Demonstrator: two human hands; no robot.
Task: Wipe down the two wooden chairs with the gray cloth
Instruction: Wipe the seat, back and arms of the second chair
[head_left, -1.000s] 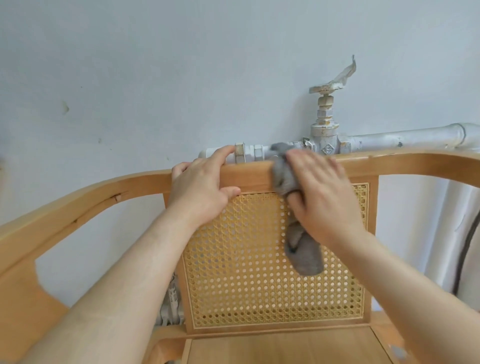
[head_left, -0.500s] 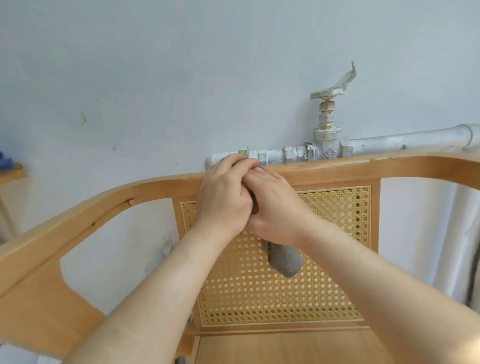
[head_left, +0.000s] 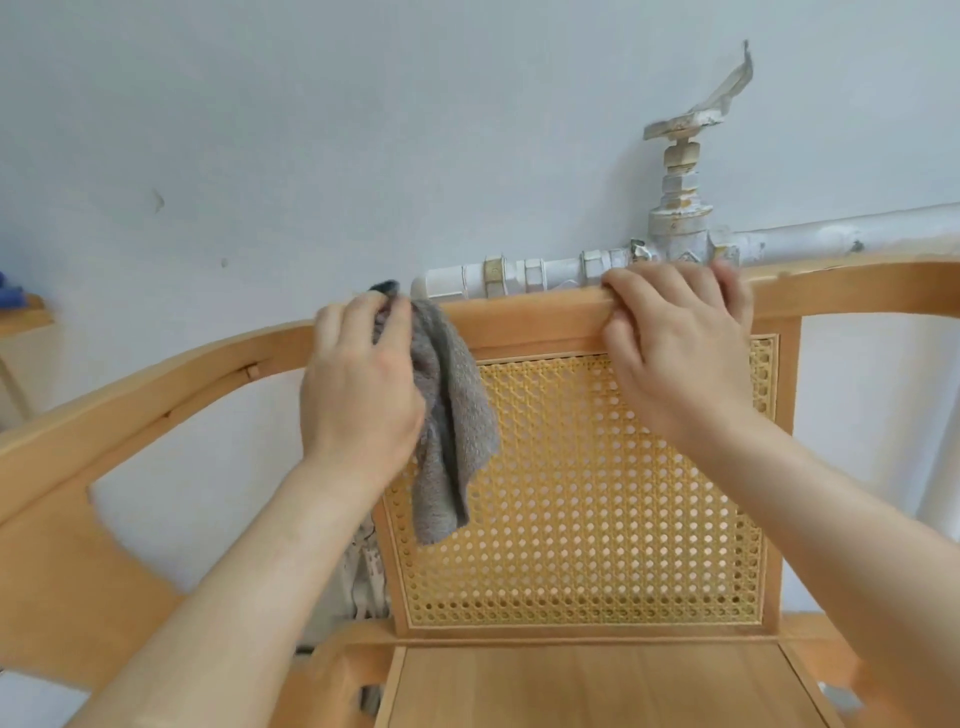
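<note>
Nearest: the wooden seat (head_left: 597, 686) of the chair, at the bottom edge of the view. Both forearms reach over it toward the backrest.

Middle: the cane back panel (head_left: 613, 499), upright and framed in wood. The free end of the gray cloth (head_left: 452, 415) hangs down in front of the panel's upper left corner.

At the hands: the top rail (head_left: 524, 319) runs left to right across the view. At its left end it bends toward the person and continues as the curved arm rail (head_left: 130, 410).
- Left hand (head_left: 358, 395): fingers bunched around the cloth, pressing it onto the rail just left of the panel, at the start of the bend.
- Right hand (head_left: 675, 353): no cloth. Fingers are hooked over the rail near the panel's right corner, thumb on the front face. Judged to be steadying the chair.

Judgement: the cloth sits at the junction of rail and arm. The next stretch lies left of the left hand and nearer the person, so the stroke should follow the curve. The left hand is the nearer one.

Far: a white pipe (head_left: 519, 273) with a valve (head_left: 678, 208) runs just behind the rail, against the wall (head_left: 363, 130).

A second chair is not in view.
</note>
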